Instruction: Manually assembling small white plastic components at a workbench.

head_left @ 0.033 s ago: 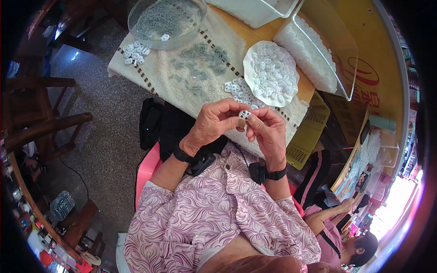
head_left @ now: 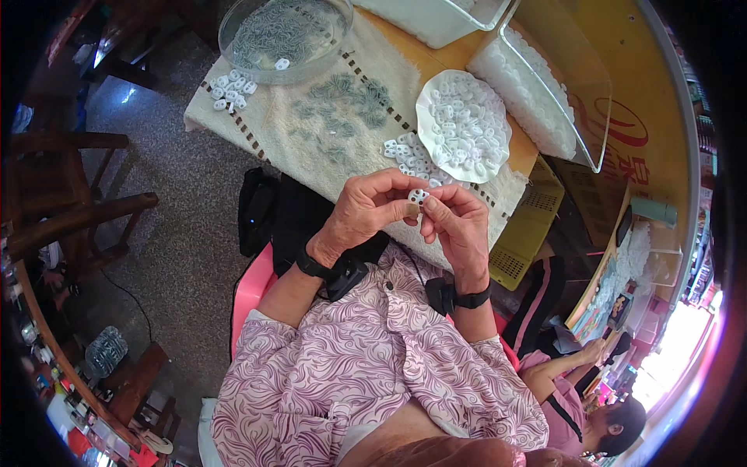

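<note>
A small white plastic piece with several dark holes is pinched between the fingertips of both hands above the towel's front edge. My left hand grips its left side with thumb and forefinger. On the other side, my right hand has its thumb and fingers closed at the piece's edge. Just beyond the hands, several similar pieces lie beside a white scalloped plate heaped with white plastic pieces. Small grey-green bits are scattered on the cream towel.
A clear round dish of grey-green bits stands at the far left, near another group of white pieces. Clear bins of white pieces stand at the far right. A yellow crate is below. Another person sits at lower right.
</note>
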Motion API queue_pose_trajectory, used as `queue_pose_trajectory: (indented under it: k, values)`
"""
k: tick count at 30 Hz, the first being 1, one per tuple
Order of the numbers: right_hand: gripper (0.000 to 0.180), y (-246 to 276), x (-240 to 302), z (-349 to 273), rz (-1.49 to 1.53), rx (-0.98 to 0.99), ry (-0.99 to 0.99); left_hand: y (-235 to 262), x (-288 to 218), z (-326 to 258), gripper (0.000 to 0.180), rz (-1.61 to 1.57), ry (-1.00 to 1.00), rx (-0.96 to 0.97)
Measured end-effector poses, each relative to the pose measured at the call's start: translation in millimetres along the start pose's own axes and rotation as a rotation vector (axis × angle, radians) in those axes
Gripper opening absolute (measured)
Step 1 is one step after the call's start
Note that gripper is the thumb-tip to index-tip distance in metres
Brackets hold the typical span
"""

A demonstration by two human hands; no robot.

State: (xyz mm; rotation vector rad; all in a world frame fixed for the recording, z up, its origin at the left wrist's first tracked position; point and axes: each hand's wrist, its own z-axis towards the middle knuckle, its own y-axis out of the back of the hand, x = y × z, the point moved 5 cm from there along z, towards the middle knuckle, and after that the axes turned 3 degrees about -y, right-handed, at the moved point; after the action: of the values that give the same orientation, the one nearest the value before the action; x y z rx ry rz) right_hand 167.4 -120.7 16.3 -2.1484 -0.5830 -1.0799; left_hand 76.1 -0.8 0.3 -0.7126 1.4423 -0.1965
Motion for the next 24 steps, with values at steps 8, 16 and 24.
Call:
queue_pose_trajectory:
  k: [8, 16, 24]
  values:
    - [0.013, -2, 2, 0, -0.038, -0.043, -0.037, -1, -1, 0, 0.027, 0.080, -0.055, -0.005]
    - [0.012, -3, 1, 0, 0.012, 0.002, -0.022, 2, -4, -1, 0.028, -0.003, 0.036, 0.032]
    - [0.008, -6, 2, 0, -0.015, 0.049, -0.029, 3, -9, -2, 0.025, -0.018, 0.056, 0.026]
